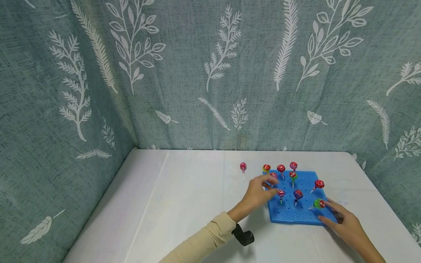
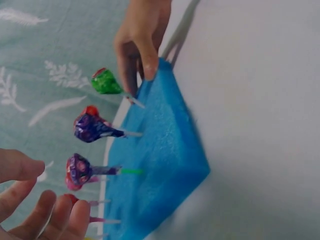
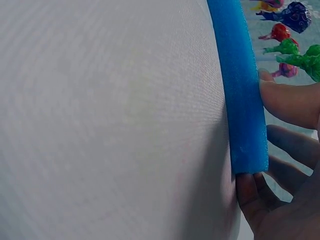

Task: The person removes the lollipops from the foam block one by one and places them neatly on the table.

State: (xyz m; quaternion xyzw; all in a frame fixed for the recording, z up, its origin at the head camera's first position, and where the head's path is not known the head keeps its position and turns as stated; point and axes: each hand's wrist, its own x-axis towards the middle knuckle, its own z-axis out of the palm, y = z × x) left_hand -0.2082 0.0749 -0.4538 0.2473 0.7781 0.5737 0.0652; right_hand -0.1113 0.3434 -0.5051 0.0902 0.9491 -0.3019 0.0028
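Note:
A blue foam block (image 1: 289, 215) lies on the table with several wrapped lollipops stuck in it by their sticks. My left hand (image 1: 258, 191) hovers over its left side, thumb and fingers spread apart near a purple and red lollipop (image 2: 78, 170) and a pink lollipop (image 1: 273, 175). Nothing shows between those fingers in the left wrist view. At the near right corner, my right hand (image 1: 346, 224) grips the block, thumb on top and fingers at the edge. Close to that thumb leans a green and red lollipop (image 1: 319, 203); a dark blue lollipop (image 1: 298, 194) stands further left.
One pink lollipop (image 1: 243, 167) lies loose on the white table (image 1: 184, 204), left of the block's far corner. A leaf-patterned curtain (image 1: 187, 73) hangs behind the table and along its left side. Below my left wrist shows a black strapped-on device (image 1: 243, 235).

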